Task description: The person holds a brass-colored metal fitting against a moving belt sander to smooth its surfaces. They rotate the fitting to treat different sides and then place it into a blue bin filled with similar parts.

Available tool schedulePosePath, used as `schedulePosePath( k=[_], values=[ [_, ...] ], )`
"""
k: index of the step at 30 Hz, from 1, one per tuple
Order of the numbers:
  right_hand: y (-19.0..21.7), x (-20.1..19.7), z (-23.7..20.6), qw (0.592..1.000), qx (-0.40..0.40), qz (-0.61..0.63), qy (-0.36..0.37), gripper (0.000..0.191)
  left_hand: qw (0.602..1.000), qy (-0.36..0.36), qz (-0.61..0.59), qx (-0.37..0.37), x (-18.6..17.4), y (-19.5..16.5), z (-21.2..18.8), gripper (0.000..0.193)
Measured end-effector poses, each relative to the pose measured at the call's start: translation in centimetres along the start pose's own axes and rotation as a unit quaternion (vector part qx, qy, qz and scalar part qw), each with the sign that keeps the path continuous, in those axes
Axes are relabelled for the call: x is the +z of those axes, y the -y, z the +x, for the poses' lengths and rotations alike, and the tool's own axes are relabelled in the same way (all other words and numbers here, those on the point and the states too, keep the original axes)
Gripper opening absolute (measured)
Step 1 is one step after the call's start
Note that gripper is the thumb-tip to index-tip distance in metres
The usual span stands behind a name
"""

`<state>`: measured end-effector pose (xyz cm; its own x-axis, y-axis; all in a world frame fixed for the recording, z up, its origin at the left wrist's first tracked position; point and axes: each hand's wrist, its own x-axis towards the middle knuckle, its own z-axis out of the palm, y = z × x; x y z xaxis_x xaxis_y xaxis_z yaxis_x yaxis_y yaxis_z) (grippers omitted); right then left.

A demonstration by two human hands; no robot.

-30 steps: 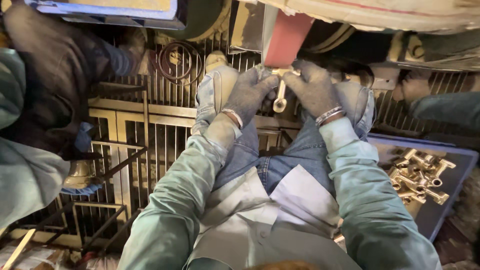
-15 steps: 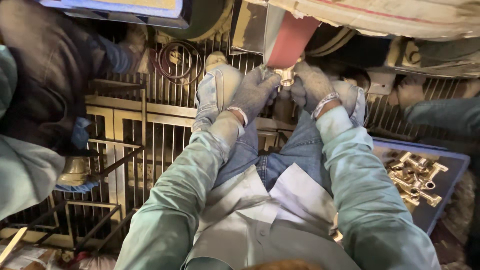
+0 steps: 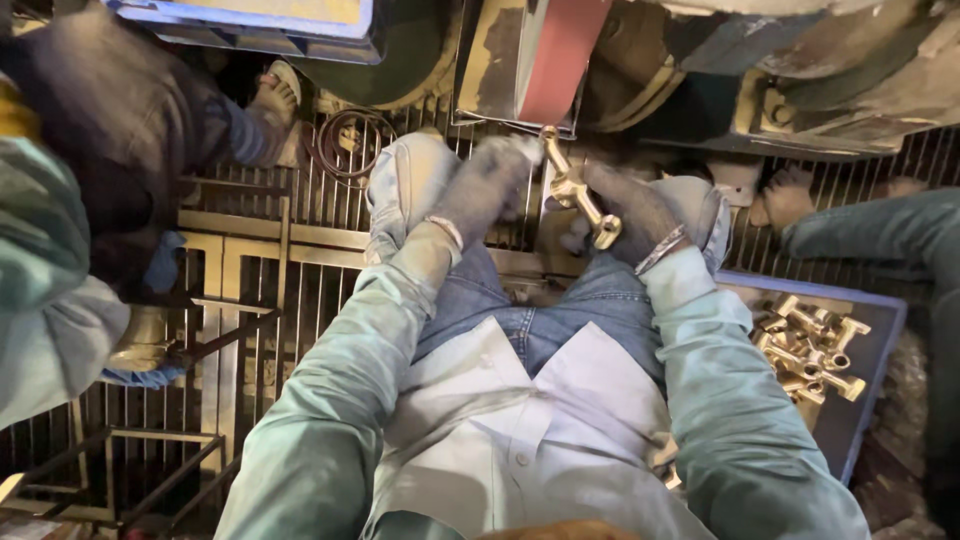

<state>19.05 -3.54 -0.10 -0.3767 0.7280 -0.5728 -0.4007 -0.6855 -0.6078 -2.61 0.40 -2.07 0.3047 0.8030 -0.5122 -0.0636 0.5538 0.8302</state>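
I sit with both hands in dusty grey gloves, raised in front of my knees. Between them is a shiny brass fitting (image 3: 578, 192), long with a round open end toward me. My left hand (image 3: 487, 188) grips its far end and my right hand (image 3: 632, 208) grips its near part. The far tip of the fitting touches the lower edge of a red sanding belt (image 3: 560, 60) on the machine above. My jeans and light green sleeves fill the lower view.
A blue tray (image 3: 868, 400) at my right holds several brass fittings (image 3: 812, 345). A metal grate floor (image 3: 250, 300) lies below, with a coil of wire (image 3: 350, 145) on it. Another person in dark and green clothes sits at left (image 3: 70, 230); someone's leg (image 3: 880, 235) is at right.
Both hands have lifted the brass fitting up and away from me until its tip meets the red belt. The fitting is now tilted, its round end showing toward me.
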Motion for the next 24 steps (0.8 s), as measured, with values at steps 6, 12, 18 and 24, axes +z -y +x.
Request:
schedulePosePath(
  k=[6, 12, 18, 24],
  values=[
    [0.2, 0.3, -1.0, 0.971, 0.045, -0.230, -0.044, 0.044, 0.995, 0.076, -0.023, -0.068, -0.5, -0.7, -0.1, 0.045],
    [0.4, 0.9, -1.2, 0.985, -0.089, 0.046, -0.142, 0.044, 0.992, -0.009, -0.093, -0.079, -1.2, -1.6, 0.6, 0.039],
    [0.5, 1.1, 3.4, 0.920, -0.171, -0.250, -0.249, 0.026, 0.989, -0.033, -0.123, -0.080, -2.2, -2.3, 2.6, 0.042],
    [1.0, 0.9, 7.0, 0.944, -0.168, -0.128, -0.252, 0.022, 0.969, -0.046, -0.234, -0.057, -2.6, -1.6, 6.6, 0.031]
  ],
)
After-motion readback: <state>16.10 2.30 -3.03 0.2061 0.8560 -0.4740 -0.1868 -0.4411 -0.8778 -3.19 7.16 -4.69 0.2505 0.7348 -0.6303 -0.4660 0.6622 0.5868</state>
